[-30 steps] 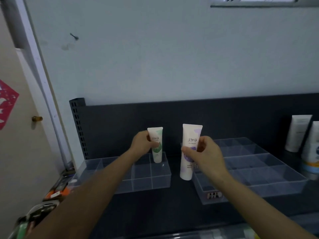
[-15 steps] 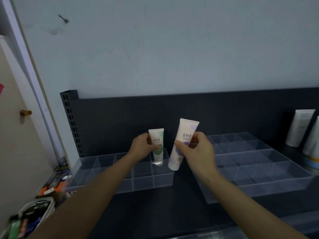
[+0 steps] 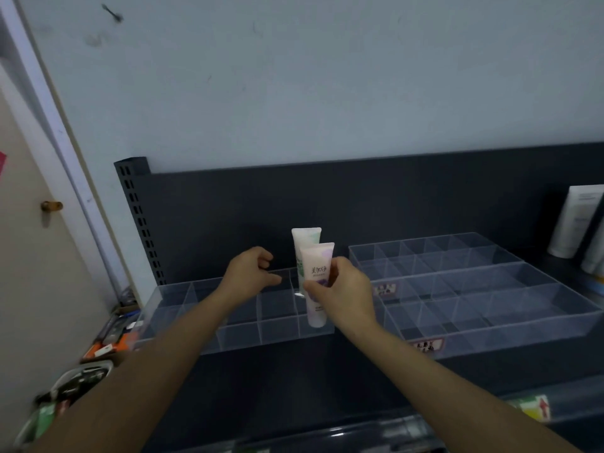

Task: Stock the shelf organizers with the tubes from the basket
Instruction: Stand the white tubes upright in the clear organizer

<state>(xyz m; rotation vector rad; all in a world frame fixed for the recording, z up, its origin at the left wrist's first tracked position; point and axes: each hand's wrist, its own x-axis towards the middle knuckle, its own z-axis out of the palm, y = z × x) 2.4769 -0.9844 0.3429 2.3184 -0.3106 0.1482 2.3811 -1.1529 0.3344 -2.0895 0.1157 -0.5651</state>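
A small white-and-green tube [image 3: 304, 243] stands upright in a back right compartment of the clear left organizer [image 3: 202, 335]. My left hand [image 3: 251, 276] hovers just left of it with loosely curled fingers and holds nothing. My right hand [image 3: 343, 292] grips a taller pink-white tube with a purple print [image 3: 316, 273], standing it cap down in the front right compartment of the same organizer, right in front of the green tube.
A larger clear organizer [image 3: 523, 325] with several compartments lies to the right on the dark shelf. White tubes [image 3: 575, 220] stand at the far right. A basket with items [image 3: 68, 390] sits low at the left. A door frame borders the left.
My left hand let go of the green tube, which now stands in the organizer. My right hand moved the purple tube left and down into the front compartment.
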